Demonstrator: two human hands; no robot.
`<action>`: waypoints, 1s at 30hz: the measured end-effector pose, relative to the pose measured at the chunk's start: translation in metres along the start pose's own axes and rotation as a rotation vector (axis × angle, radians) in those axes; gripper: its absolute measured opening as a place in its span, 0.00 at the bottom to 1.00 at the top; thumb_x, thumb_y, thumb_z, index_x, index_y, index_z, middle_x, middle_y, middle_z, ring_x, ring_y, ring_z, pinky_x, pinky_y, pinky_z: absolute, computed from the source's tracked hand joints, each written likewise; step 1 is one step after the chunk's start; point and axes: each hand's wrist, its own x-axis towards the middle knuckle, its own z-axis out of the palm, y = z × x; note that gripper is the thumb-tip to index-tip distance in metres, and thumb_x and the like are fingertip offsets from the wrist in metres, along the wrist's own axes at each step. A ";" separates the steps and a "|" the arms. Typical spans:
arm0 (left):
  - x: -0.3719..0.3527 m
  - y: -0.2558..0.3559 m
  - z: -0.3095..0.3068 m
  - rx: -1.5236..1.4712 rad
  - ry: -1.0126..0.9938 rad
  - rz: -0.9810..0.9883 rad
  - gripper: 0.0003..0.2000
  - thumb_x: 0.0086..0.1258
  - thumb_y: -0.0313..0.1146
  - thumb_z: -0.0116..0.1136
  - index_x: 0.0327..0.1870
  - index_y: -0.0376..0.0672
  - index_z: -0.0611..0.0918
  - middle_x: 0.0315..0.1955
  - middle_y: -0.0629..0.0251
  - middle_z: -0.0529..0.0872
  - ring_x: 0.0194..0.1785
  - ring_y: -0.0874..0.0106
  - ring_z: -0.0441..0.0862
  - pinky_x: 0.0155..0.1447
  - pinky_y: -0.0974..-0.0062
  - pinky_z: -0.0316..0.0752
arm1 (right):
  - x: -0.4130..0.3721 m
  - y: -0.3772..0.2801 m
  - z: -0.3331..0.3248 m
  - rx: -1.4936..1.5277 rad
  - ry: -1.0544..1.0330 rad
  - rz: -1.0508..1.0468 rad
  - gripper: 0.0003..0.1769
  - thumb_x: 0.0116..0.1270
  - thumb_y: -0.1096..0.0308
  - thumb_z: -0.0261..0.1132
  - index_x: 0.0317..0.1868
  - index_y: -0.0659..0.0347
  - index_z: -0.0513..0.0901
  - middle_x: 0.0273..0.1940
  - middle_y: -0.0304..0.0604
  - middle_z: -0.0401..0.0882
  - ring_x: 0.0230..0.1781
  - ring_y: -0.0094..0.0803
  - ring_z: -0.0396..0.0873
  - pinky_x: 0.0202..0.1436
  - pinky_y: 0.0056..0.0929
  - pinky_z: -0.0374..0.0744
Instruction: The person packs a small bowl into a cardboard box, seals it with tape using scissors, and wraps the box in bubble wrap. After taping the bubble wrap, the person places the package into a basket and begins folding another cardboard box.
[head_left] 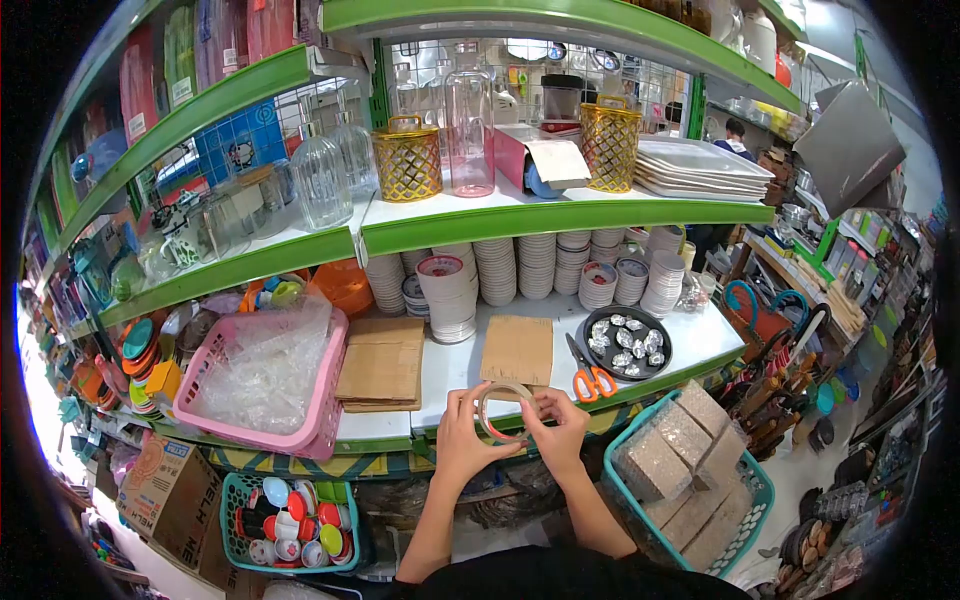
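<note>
Between my two hands is a roll of tape [484,412], held up in front of the shelf edge with its round hole facing me. My left hand [464,438] grips its left side, and my right hand [560,428] has fingers on its right side. Just beyond the roll, a flat piece of cardboard [517,346] lies on the white shelf. To the left rests a stack of cardboard pieces [381,362]. Orange-handled scissors [590,378] lie right of my hands, beside a black round tray [655,366] with several foil-wrapped lumps [624,358].
A pink basket [325,400] of clear plastic wrap stands at left. Stacks of small white bowls [497,270] line the shelf's back. Below are a teal basket [352,545] of colourful small items and another teal basket [612,470] of grey-brown blocks. Glassware [322,180] fills the shelf above.
</note>
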 end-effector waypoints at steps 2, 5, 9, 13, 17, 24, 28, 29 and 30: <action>0.001 -0.002 0.000 0.026 -0.001 0.008 0.45 0.34 0.48 0.80 0.60 0.48 0.72 0.47 0.61 0.71 0.47 0.60 0.77 0.49 0.63 0.74 | 0.001 0.001 0.003 -0.008 0.009 0.003 0.08 0.57 0.76 0.71 0.33 0.68 0.79 0.25 0.39 0.80 0.23 0.18 0.78 0.28 0.19 0.77; 0.002 -0.005 0.000 0.052 -0.005 0.018 0.45 0.34 0.47 0.80 0.60 0.48 0.72 0.46 0.61 0.71 0.45 0.61 0.77 0.48 0.63 0.74 | -0.001 0.007 0.004 -0.027 0.025 -0.028 0.08 0.57 0.76 0.71 0.31 0.67 0.78 0.24 0.38 0.79 0.22 0.17 0.76 0.28 0.18 0.76; 0.005 -0.003 -0.001 0.042 0.015 0.065 0.45 0.33 0.47 0.80 0.60 0.49 0.72 0.44 0.61 0.71 0.44 0.60 0.77 0.46 0.64 0.75 | -0.005 0.010 0.005 -0.133 0.034 -0.119 0.08 0.57 0.77 0.71 0.33 0.68 0.78 0.23 0.37 0.78 0.22 0.17 0.76 0.27 0.18 0.75; 0.009 -0.002 -0.002 0.037 0.002 0.049 0.45 0.33 0.46 0.80 0.60 0.49 0.72 0.44 0.61 0.71 0.45 0.61 0.78 0.46 0.64 0.75 | -0.001 -0.011 0.004 0.008 0.036 0.003 0.09 0.59 0.78 0.70 0.40 0.70 0.81 0.27 0.39 0.79 0.25 0.19 0.78 0.29 0.20 0.77; 0.011 -0.004 0.001 -0.014 0.025 0.035 0.46 0.33 0.48 0.81 0.60 0.49 0.71 0.44 0.62 0.71 0.43 0.63 0.79 0.44 0.65 0.77 | 0.003 -0.012 -0.003 -0.136 -0.033 -0.176 0.11 0.61 0.77 0.68 0.44 0.69 0.82 0.31 0.41 0.81 0.28 0.22 0.80 0.32 0.21 0.78; 0.012 -0.004 -0.004 -0.059 0.015 0.056 0.47 0.33 0.50 0.81 0.61 0.48 0.71 0.45 0.62 0.71 0.43 0.65 0.80 0.45 0.65 0.78 | -0.002 0.000 -0.006 0.043 -0.060 -0.025 0.08 0.64 0.77 0.64 0.43 0.69 0.82 0.34 0.43 0.84 0.31 0.23 0.82 0.35 0.21 0.79; 0.012 -0.006 -0.005 -0.089 -0.020 0.071 0.48 0.33 0.50 0.81 0.61 0.47 0.70 0.46 0.61 0.71 0.44 0.64 0.80 0.46 0.65 0.78 | 0.000 -0.002 -0.011 0.121 -0.080 0.069 0.06 0.64 0.76 0.64 0.41 0.69 0.83 0.33 0.41 0.85 0.30 0.22 0.82 0.35 0.20 0.79; 0.012 -0.006 -0.006 -0.094 -0.044 0.064 0.48 0.33 0.50 0.81 0.62 0.46 0.70 0.46 0.61 0.71 0.45 0.64 0.80 0.47 0.65 0.78 | 0.000 -0.001 -0.012 0.119 -0.078 0.069 0.06 0.64 0.76 0.64 0.41 0.69 0.83 0.33 0.41 0.85 0.30 0.22 0.82 0.35 0.20 0.79; 0.012 -0.005 -0.006 -0.099 -0.068 0.056 0.48 0.34 0.50 0.81 0.62 0.46 0.70 0.47 0.61 0.71 0.46 0.63 0.80 0.48 0.65 0.77 | 0.000 0.001 -0.013 0.123 -0.084 0.084 0.06 0.64 0.76 0.64 0.40 0.69 0.82 0.32 0.41 0.84 0.29 0.21 0.81 0.35 0.20 0.79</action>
